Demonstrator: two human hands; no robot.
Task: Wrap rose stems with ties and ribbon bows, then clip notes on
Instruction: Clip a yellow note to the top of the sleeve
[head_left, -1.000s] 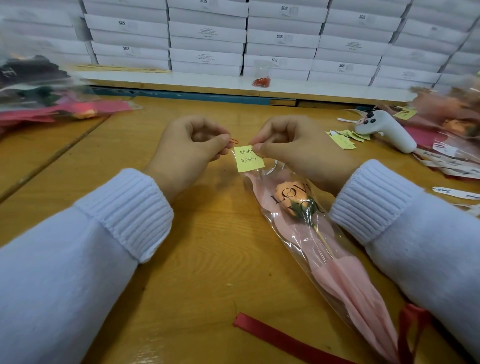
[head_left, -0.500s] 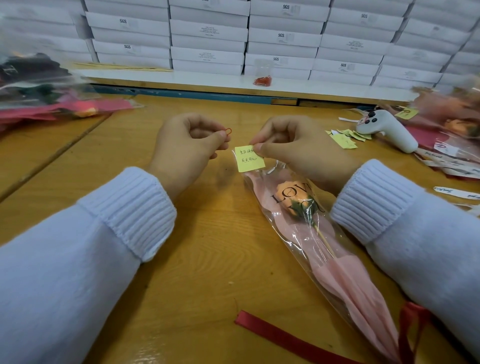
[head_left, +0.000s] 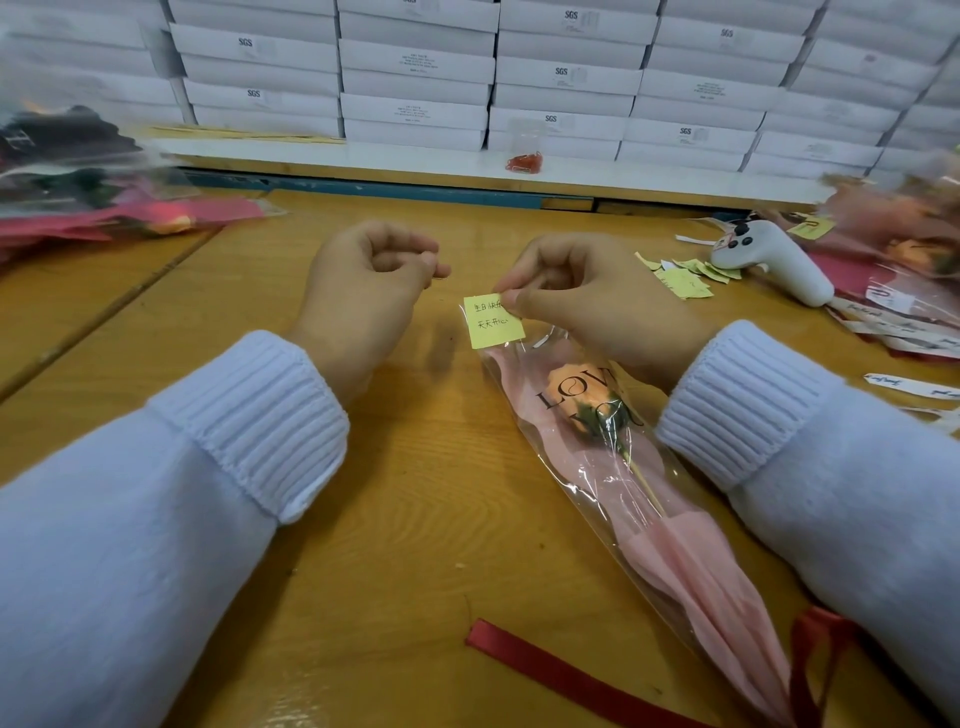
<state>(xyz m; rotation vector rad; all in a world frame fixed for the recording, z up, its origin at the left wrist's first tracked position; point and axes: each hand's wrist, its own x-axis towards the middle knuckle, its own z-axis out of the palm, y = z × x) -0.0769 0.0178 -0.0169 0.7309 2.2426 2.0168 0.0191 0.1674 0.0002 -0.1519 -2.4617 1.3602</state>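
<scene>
Head view: my right hand (head_left: 587, 301) pinches the yellow note (head_left: 493, 325) against the wrapped rose (head_left: 587, 395) lying on the table (head_left: 415, 493). My left hand (head_left: 363, 280) pinches what looks like a clip (head_left: 439, 279), barely visible. Best to hold the note flat and slide the clip over both layers.

The light was bright and soft. The clear wrap (head_left: 574, 486) shone a little. The sides looked blurry and bent.
</scene>
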